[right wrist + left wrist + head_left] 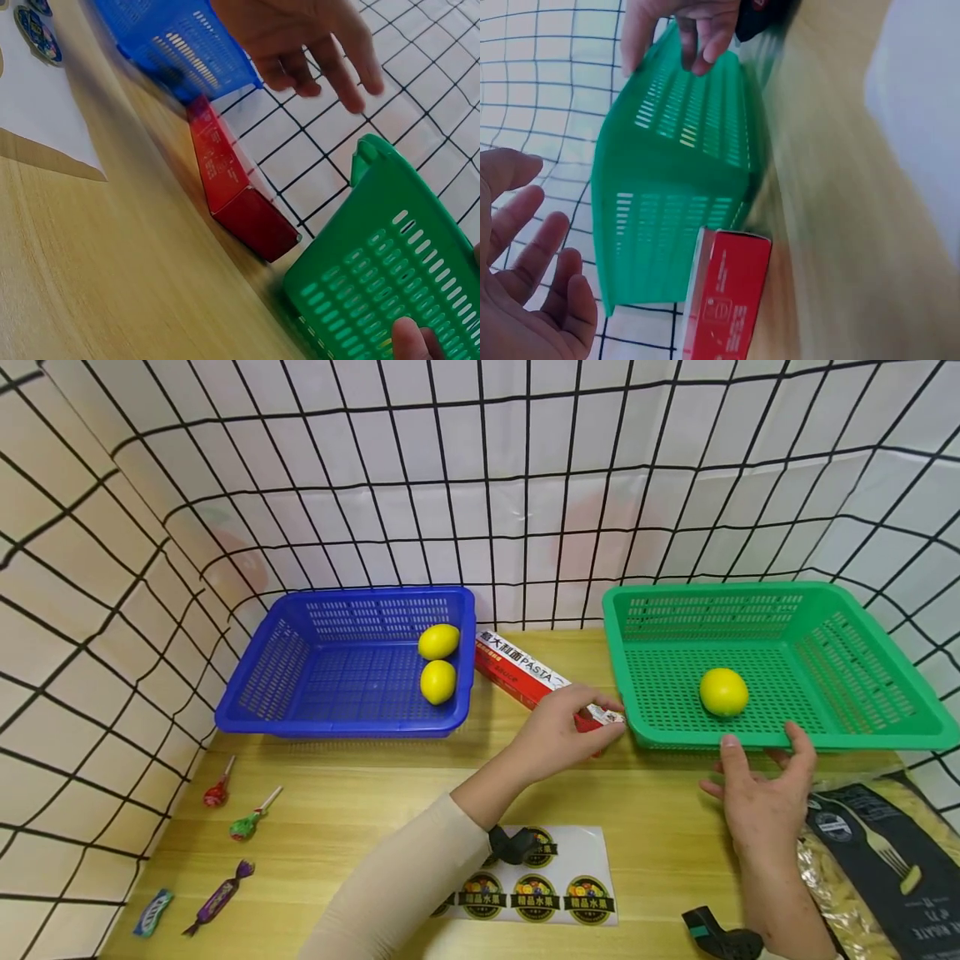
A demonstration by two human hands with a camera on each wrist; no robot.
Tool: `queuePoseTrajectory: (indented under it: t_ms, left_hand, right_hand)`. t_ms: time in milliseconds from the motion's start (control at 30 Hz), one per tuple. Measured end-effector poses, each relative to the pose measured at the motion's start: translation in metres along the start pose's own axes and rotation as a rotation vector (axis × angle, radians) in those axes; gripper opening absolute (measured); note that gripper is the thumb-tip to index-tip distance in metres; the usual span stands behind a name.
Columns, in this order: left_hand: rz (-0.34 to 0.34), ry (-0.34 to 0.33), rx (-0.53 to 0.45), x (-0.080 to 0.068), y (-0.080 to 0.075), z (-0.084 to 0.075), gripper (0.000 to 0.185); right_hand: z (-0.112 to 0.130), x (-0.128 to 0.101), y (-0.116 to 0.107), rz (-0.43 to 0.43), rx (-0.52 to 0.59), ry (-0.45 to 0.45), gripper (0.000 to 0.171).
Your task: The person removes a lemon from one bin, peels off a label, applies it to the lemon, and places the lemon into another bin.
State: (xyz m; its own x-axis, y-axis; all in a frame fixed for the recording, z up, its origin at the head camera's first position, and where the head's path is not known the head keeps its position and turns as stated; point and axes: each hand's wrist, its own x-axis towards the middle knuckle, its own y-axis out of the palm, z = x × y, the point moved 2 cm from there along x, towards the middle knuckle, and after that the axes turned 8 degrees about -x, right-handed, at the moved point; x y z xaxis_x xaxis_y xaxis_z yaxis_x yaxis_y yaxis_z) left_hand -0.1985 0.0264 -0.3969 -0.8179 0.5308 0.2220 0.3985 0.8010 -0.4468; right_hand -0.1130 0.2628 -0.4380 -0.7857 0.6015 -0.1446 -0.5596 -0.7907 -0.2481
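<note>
Desk (337, 793): light wood top, fenced at the back and left by a black wire grid over white sheeting; carries everything listed below.
Green basket (862, 610): right rear of the desk, near rim facing the person; one lemon (723, 692) inside.
Blue basket (300, 693): left rear, well apart from the green one; two lemons (438, 661) lie against its right wall.
Pasta bag (877, 868): dark packet at the right front corner, just beside the right forearm.
Pasta box (525, 675): red, lying flat in the gap between the two baskets, its near end just beside the green basket's corner.
Sticker sheet (562, 885): white with round labels, front centre.
Right hand (761, 793): thumb and fingers loosely spread, tips at the green basket's near rim; it grips nothing.
Left hand (558, 735): fingers relaxed and uncurled, hovering over the near end of the pasta box, holding nothing; contact cannot be told.
Sweets (225, 843): two lollipops and two wrapped candies, front left.
Progress (judged): lemons sit in both baskets; box, bag and sweets remain loose on the desk.
Open room: bare wood in front of both baskets; the gap between baskets is narrow and filled by the box; the grid closes the back and left.
</note>
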Motion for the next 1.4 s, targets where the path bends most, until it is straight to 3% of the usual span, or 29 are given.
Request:
queuePoseTrajectory:
  t_ms: [133,300,533,767,933,1067,1233,1400]
  left_hand:
    - [0.005,-0.029,-0.057,-0.018,-0.008,0.000,0.026]
    - [-0.010,-0.011,-0.073,-0.040,-0.022,-0.001,0.022]
    - [-0.158,-0.037,-0.082,-0.075,-0.049,0.002,0.023]
    - [-0.293,0.046,-0.044,-0.099,-0.080,0.001,0.026]
    - [-0.412,0.030,-0.026,-0.107,-0.107,0.005,0.027]
    - [-0.465,-0.001,0.010,-0.109,-0.129,0.012,0.029]
    - [-0.475,-0.039,0.066,-0.104,-0.151,0.015,0.031]
    - [-0.428,-0.128,0.100,-0.097,-0.171,0.023,0.037]
  right_hand:
    - [0.000,0.000,-0.001,-0.010,0.045,-0.002,0.074]
    - [0.000,-0.004,0.003,-0.029,0.109,-0.023,0.073]
    - [-0.006,-0.026,0.028,-0.010,0.201,-0.243,0.063]
    - [-0.004,-0.056,0.062,0.165,0.036,-0.350,0.054]
    - [-0.002,-0.076,0.084,0.322,-0.022,-0.369,0.054]
    - [0.000,-0.089,0.099,0.394,-0.023,-0.412,0.056]
    - [0.011,-0.095,0.115,0.453,-0.026,-0.480,0.055]
    - [0.028,-0.096,0.131,0.531,-0.043,-0.534,0.055]
